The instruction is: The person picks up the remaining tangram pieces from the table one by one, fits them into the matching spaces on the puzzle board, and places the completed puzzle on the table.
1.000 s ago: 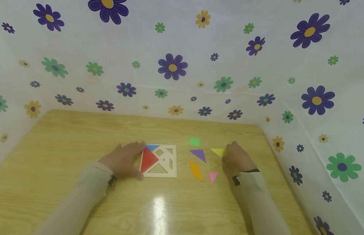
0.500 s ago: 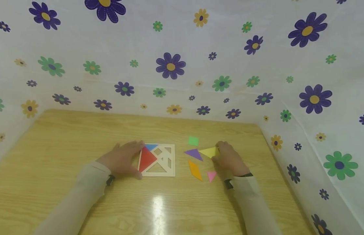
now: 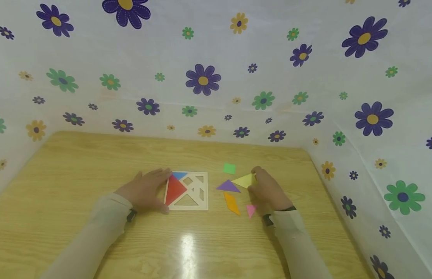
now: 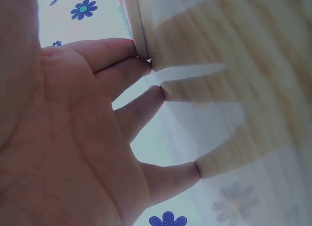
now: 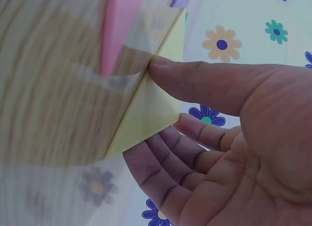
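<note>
My left hand (image 3: pixel 144 190) rests at the left side of a white tangram tray (image 3: pixel 205 205), fingers near its upper left corner and thumb at the lower left. In the left wrist view its fingers (image 4: pixel 139 111) are spread nearly straight, tips on the table, the upper ones against the tray's edge. A red triangle (image 3: pixel 175 190) and a blue triangle (image 3: pixel 179 175) sit in the tray. My right hand (image 3: pixel 270 190) pinches a yellow triangle (image 5: pixel 151 106) between thumb and fingers, low over the table. Its far tip meets a purple triangle (image 3: pixel 228 186).
A green square (image 3: pixel 229 168), an orange parallelogram (image 3: pixel 232 204) and a pink triangle (image 3: pixel 251 210) lie on the wooden table (image 3: pixel 108 159), right of the tray. A flower-print cloth (image 3: pixel 174 91) stands behind and at both sides.
My right hand has slid the yellow triangle left, up to the purple one. The purple triangle has turned and shifted a little left. My left hand and the tray stay put.
</note>
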Tool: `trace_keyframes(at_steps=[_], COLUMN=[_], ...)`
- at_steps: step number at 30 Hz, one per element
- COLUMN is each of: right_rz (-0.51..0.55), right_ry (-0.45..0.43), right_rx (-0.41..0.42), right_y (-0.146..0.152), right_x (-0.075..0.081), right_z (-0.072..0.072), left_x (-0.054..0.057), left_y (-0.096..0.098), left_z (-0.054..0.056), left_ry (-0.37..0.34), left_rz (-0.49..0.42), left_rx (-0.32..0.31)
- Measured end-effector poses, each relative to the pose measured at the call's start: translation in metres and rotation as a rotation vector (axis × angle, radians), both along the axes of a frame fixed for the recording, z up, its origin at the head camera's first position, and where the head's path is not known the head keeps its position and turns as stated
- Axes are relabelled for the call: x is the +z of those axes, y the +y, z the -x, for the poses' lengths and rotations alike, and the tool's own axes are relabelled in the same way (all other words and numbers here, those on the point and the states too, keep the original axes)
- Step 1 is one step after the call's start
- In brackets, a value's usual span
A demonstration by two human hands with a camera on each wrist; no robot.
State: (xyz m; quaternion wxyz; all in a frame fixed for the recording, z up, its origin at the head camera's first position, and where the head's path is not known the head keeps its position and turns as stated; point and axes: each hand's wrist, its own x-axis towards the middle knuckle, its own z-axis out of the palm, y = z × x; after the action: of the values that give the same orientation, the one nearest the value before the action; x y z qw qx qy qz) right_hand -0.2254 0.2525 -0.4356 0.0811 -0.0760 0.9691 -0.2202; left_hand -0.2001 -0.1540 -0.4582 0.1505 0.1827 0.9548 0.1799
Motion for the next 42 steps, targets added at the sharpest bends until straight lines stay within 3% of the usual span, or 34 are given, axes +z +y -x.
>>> trace_keyframes(at_steps=[10,17,32,42], right_rz=[0.124,0.199,0.188,0.223], right_ry=[0.112,0.082,0.100,0.185], right_rx=[-0.042,-0.066,-0.053,-0.068], right_y=[0.001,-0.002,-0.022,-0.034], right_x=[0.002,0.004,0.009,0.013], right_z=[-0.003,-0.002,-0.001,-0.005], left_x=[-0.001,-0.002,-0.007,-0.002], left_y=[0.001,0.000,-0.005,-0.003], left_z=[0.003,0.004,0.003,0.002], left_ry=[0.008,0.010,0.000,-0.008], left_rz=[-0.022,-0.029,-0.022,-0.031], left_rx=[-0.029,-0.037,-0.033,-0.034])
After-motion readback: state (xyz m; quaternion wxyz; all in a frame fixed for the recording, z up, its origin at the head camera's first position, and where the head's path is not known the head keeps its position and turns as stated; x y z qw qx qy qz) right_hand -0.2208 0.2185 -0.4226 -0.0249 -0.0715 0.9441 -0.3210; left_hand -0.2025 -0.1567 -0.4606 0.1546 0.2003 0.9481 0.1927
